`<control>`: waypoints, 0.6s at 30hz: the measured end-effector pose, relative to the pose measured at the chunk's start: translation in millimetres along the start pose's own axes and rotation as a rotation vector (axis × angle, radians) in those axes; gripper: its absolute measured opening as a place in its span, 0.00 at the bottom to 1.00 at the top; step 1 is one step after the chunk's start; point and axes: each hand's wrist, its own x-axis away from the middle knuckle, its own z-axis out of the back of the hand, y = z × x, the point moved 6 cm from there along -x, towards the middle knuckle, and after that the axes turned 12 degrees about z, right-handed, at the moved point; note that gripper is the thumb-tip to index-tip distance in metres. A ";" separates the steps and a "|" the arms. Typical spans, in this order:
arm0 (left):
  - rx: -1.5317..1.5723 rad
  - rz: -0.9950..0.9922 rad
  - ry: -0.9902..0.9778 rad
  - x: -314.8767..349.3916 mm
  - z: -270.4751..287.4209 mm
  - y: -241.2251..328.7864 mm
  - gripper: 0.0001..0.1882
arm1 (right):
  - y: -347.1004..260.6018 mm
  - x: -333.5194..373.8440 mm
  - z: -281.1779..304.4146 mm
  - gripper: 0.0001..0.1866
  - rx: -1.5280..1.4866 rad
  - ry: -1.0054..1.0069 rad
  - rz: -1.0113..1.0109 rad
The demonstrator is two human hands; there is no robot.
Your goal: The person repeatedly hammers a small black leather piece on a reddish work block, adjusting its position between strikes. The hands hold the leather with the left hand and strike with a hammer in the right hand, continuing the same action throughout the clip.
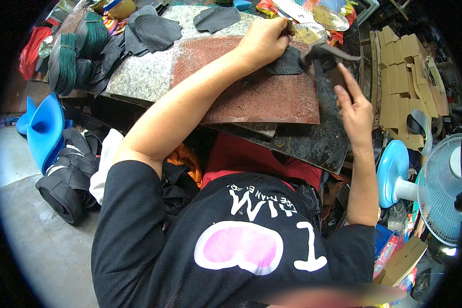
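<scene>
My right hand [355,115] grips a hammer [334,77] by its dark handle, with the index finger stretched along it. The dark head, with a long curved end, is raised near the right edge of the work surface. My left hand [264,41] is closed, thumb and fingers pinched together over something small and dark that I cannot make out. Just below those fingers lies a black textured leather piece [286,62] on a reddish-brown slab [251,97]. The hammer head is close to the leather piece's right side; whether they touch is unclear.
More black leather pieces [151,31] lie at the far left, beside rolls of dark green cord [64,64]. A patterned insole-shaped piece [310,33] sits beyond my left hand. Stacked cardboard [395,77] and a fan [441,190] stand at right; blue foam [43,128] is at left.
</scene>
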 end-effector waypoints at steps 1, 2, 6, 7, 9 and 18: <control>0.082 0.068 -0.009 -2.1 -0.6 -8.0 0.11 | -3.8 1.7 -2.4 0.23 0.082 0.003 0.049; 0.163 0.107 0.004 -2.2 -1.3 -14.0 0.12 | -4.5 3.2 -9.4 0.24 0.126 -0.065 0.043; 0.759 0.336 -0.097 -6.3 -16.6 -37.6 0.08 | -0.5 7.1 -13.9 0.24 0.114 -0.019 -0.019; 0.725 0.324 -0.117 -6.5 -18.0 -38.3 0.09 | 1.4 7.7 -14.5 0.24 0.110 -0.025 -0.017; 0.639 0.346 -0.155 -5.3 -19.9 -40.3 0.09 | 6.3 8.9 -13.6 0.23 0.096 -0.023 -0.018; 0.369 0.309 -0.225 -4.5 -14.6 -31.2 0.12 | -20.8 -5.6 18.5 0.24 -0.215 0.135 -0.020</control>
